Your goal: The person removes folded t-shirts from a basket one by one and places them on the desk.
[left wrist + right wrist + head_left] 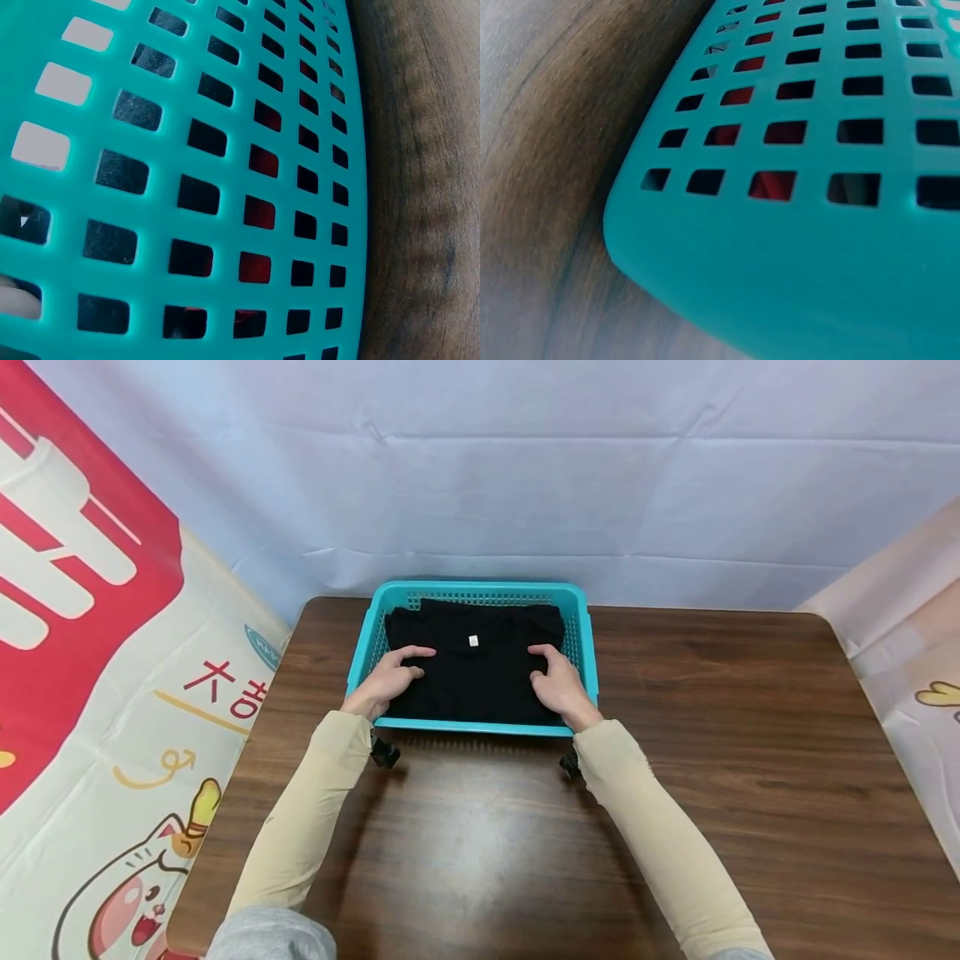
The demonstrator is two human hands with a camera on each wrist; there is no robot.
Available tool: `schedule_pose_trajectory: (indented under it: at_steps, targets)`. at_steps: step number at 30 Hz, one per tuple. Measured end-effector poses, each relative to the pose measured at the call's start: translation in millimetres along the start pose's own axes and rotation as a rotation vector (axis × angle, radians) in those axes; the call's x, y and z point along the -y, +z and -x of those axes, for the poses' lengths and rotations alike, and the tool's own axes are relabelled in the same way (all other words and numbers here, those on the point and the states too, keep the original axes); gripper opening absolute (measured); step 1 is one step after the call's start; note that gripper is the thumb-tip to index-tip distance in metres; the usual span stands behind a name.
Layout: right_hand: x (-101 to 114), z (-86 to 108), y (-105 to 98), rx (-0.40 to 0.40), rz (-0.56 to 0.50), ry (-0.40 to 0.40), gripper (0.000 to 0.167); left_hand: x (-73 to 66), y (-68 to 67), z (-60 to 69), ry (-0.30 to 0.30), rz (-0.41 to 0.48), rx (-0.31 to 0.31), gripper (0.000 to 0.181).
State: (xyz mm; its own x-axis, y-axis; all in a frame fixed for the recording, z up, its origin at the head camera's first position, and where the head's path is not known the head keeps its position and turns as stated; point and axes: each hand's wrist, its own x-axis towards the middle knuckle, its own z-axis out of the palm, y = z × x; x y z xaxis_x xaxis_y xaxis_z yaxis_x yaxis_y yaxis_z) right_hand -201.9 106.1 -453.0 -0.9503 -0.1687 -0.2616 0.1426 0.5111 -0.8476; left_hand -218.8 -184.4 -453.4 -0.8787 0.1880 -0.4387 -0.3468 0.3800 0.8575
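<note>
Resting at both ends of a black garment (pixel 480 689), the person's hands are reaching over the near corners of a turquoise basket (pixel 480 727). The garment is lying folded inside it, a small white label (pixel 473 641) showing toward twelve o'clock from the cloth's middle. The left hand (pixel 384 682) is touching the cloth at nine o'clock, the right hand (pixel 558 687) at about four; such a spread probably suits keeping a wide, limp fold level. On each, thumb and forefinger are pointing inward with a gap between them, not visibly clamping; whether the remaining fingers are together I cannot tell. Something red (pixel 261 211) is showing through the lower slots (perhaps another cloth propping up the black one). The basket is sitting at twelve o'clock from the person on the wooden table (pixel 712 777), seemingly for even reach.
</note>
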Motion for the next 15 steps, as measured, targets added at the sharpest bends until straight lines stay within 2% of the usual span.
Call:
schedule_pose_trajectory:
  at_steps: [4, 8, 11, 15]
  targets:
    - [0.0, 0.3, 0.5, -0.009, 0.013, 0.006, 0.049, 0.5, -0.5, -0.9, 0.032, 0.028, -0.034, 0.036]
    - [0.6, 0.6, 0.6, -0.039, 0.006, 0.001, 0.050, 0.8, -1.0, -1.2, 0.080, 0.045, -0.065, 0.038]
    - [1.2, 1.0, 0.9, -0.062, -0.007, -0.009, 0.050, 1.1, -1.6, -0.4, 0.122, 0.027, -0.078, 0.044]
    - [2.0, 1.5, 1.7, -0.079, -0.002, -0.034, 0.049, 1.9, -2.0, -0.2, 0.138, -0.007, -0.078, 0.047]
